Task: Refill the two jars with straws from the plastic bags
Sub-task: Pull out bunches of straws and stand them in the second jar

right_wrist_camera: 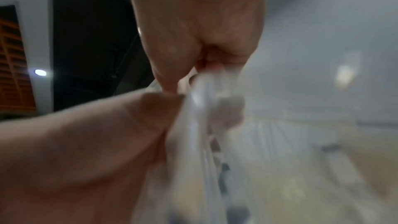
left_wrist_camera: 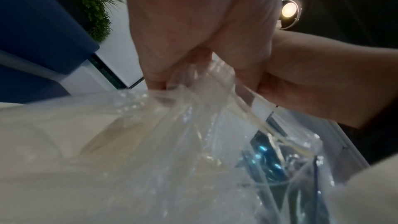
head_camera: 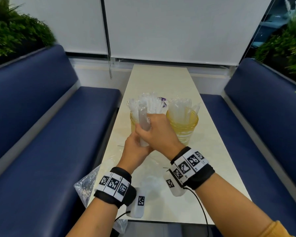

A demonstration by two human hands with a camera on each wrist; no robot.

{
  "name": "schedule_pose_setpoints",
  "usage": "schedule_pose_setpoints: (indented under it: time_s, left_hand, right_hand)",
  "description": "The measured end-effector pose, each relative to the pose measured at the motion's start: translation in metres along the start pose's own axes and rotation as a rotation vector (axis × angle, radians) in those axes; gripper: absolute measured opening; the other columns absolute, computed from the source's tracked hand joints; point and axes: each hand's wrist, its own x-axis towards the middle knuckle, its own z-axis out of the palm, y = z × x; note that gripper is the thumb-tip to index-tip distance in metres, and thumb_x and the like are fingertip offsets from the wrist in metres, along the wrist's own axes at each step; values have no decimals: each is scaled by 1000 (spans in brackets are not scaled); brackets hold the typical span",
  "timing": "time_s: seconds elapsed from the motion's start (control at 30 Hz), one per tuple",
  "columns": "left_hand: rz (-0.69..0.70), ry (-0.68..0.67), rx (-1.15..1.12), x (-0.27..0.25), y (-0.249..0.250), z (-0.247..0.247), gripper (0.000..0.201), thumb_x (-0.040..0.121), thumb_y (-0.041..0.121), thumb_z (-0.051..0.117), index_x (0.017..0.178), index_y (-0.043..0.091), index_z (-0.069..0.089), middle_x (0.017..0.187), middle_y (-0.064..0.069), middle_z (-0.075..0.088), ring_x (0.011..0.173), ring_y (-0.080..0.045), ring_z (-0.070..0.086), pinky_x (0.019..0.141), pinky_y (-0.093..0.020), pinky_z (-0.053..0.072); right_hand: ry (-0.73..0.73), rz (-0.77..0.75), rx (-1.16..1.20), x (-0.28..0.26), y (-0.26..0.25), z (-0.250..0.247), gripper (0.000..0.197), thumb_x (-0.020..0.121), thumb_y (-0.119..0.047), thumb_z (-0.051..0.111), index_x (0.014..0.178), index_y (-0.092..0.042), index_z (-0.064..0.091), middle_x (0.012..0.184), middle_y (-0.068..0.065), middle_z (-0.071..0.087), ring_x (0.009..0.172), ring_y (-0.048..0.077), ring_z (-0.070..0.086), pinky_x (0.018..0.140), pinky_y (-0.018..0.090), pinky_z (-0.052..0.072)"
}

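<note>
The head view shows both hands meeting above the middle of the worktop [head_camera: 161, 79], just in front of two yellow-tinted jars. The left hand [head_camera: 135, 149] is curled around the lower end of a clear plastic bag of straws [head_camera: 143, 124], and the right hand [head_camera: 156, 130] is clenched around the same bag higher up, near the rim of the left jar [head_camera: 133, 124]. Wrapped white straws [head_camera: 152, 103] fan out above the right hand and over the left jar's mouth. The right jar [head_camera: 183, 127] stands beside it toward the worktop's right edge, with wrapped straws standing upright in it. Only this view shows the jars. A crumpled empty plastic bag [head_camera: 85, 183] hangs over the near left edge of the worktop, and more clear film lies flat on the surface between the wrists. The left wrist view gives detail that the head view lacks: the left hand [left_wrist_camera: 193, 40] gathers the creased clear film of the bag [left_wrist_camera: 193, 125], with the right hand [left_wrist_camera: 312, 83] pressed against it from the side. The right wrist view is blurred; it shows the right hand [right_wrist_camera: 193, 31] closed on white film [right_wrist_camera: 193, 125], with the left hand [right_wrist_camera: 86, 142] adjoining. Blue bench seats [head_camera: 41, 117] flank the worktop on both sides.
</note>
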Motion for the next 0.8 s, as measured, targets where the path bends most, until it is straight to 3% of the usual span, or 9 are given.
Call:
schedule_pose_setpoints:
  time_s: [0.07, 0.17, 0.27, 0.37, 0.4, 0.53, 0.63, 0.7, 0.8]
  left_hand:
    - [-24, -20, -12, -2, 0, 0, 53, 68, 25, 93, 112, 24, 62, 107, 6, 69, 98, -1, 66, 77, -19, 55]
    - [-22, -47, -19, -3, 0, 1, 54, 58, 34, 97, 103, 31, 66, 117, -1, 63, 107, -16, 64, 92, -37, 56]
    - [10, -67, 35, -4, 0, 1, 59, 58, 32, 98, 107, 36, 65, 114, 3, 59, 98, -12, 60, 85, -23, 51]
    - [48, -103, 134, -2, -2, 3, 61, 66, 26, 94, 121, 30, 67, 115, 4, 55, 87, -10, 57, 75, -11, 46]
    - [59, -114, 148, -2, -2, 4, 59, 70, 22, 91, 123, 28, 67, 116, 4, 55, 85, -9, 58, 74, -9, 46]
    - [93, -127, 167, -3, 0, 10, 49, 80, 2, 77, 122, 25, 68, 118, 0, 58, 79, 2, 59, 79, -6, 46]
    - [112, -130, 149, -4, 6, 13, 48, 81, -5, 69, 120, 23, 69, 119, -1, 60, 79, 7, 58, 80, -8, 48]
    - [131, -129, 166, -3, 10, 15, 49, 81, -5, 68, 122, 22, 68, 119, 1, 60, 82, 9, 58, 82, -8, 49]
    - [139, -123, 140, -2, 15, 16, 50, 82, -5, 67, 124, 23, 68, 119, 1, 59, 81, 8, 59, 86, -15, 53]
  right_hand:
    - [38, -17, 22, 8, -7, -20, 36, 89, -29, 66, 60, -17, 48, 49, -10, 43, 42, 5, 40, 48, 18, 31]
    - [126, -62, 58, 21, -23, -62, 36, 91, -27, 68, 60, -12, 55, 51, -2, 53, 42, 6, 44, 43, 18, 36]
    - [242, -102, 75, 33, -35, -105, 34, 91, -29, 69, 67, -5, 66, 59, 7, 64, 48, 14, 60, 43, 25, 46]
    - [380, -128, 65, 50, -33, -144, 28, 90, -34, 67, 69, -17, 64, 57, -10, 59, 47, -1, 57, 44, 11, 38]
    - [427, -129, 64, 56, -30, -155, 28, 90, -36, 66, 69, -18, 63, 57, -13, 57, 48, 0, 57, 45, 12, 39]
    - [591, -138, -44, 81, 3, -177, 40, 89, -41, 61, 67, -8, 62, 60, 3, 61, 54, 20, 61, 48, 30, 45]
    - [582, -69, -132, 92, 42, -167, 35, 89, -41, 60, 76, -9, 66, 68, -2, 61, 59, 14, 58, 52, 20, 43]
    - [532, -10, -209, 94, 70, -150, 36, 89, -38, 62, 80, -4, 68, 69, 0, 61, 61, 19, 60, 58, 26, 44]
    - [365, 148, -256, 90, 108, -121, 36, 89, -37, 66, 72, -6, 62, 61, 2, 57, 60, 24, 58, 54, 25, 37]
